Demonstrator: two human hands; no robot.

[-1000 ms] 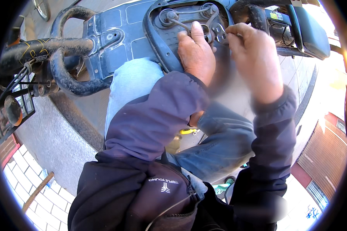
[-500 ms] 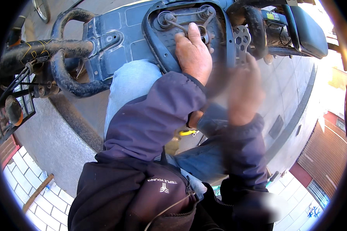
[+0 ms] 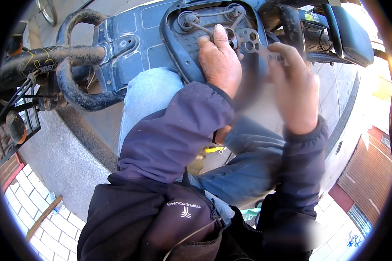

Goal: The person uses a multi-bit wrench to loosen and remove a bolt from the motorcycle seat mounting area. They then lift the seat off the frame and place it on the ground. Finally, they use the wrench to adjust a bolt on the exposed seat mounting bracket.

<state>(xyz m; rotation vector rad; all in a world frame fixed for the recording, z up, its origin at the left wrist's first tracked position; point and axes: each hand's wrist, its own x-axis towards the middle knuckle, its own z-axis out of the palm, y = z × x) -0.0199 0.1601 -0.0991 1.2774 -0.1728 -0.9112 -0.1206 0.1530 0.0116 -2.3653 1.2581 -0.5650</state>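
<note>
An upturned saddle (image 3: 191,43) with a dark underside, metal rails and coil springs lies on the footboard (image 3: 148,26) of an electric bike. My left hand (image 3: 222,65) is closed at the saddle's metal rails, thumb pointing up beside the round seat clamp (image 3: 232,40); its fingertips are partly hidden. To its right, my right hand (image 3: 296,87), blurred by motion, grips a flat metal wrench (image 3: 251,41) with hexagonal holes. The wrench's far end overlaps the saddle's edge near the clamp. Whether it touches the clamp I cannot tell.
Bent black frame tubes (image 3: 69,82) flank the footboard on the left. At the right sits the bike's padded dark seat (image 3: 350,37). A yellow-handled item (image 3: 213,149) lies below, between my legs. My jeans-clad knee (image 3: 152,87) presses near the footboard's edge.
My right hand has shifted right, its fingers now bent around the wrench. The wrench has tilted and moved left over the saddle's edge. The left hand has hardly moved.
</note>
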